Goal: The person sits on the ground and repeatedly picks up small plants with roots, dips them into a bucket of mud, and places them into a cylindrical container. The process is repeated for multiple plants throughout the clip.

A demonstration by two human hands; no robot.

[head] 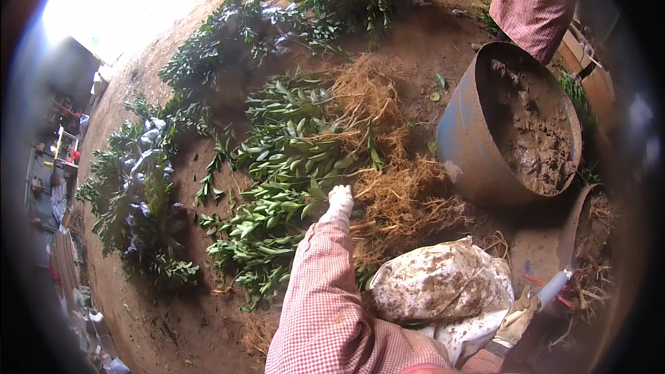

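Observation:
My left hand (340, 201), in a white glove, reaches to the stems of bare-root leafy saplings (291, 156); whether its fingers hold a stem cannot be told. The green leaves point left, and the tan roots (410, 187) spread to the right. At the lower right, my right hand (518, 317), in a soiled tan glove, is closed around a pale grey cylindrical object (554, 289). Between the arms lies a mud-stained white sack or sheet (441, 280), over what seems to be my lap.
A large drum (462, 130) of wet mud (535, 130) stands at the right, with a person in a checked garment (535, 5) behind it. Leafy bundles with plastic wraps (140, 182) lie on the dirt floor at left and top. A curved container (576, 223) with roots sits below the drum.

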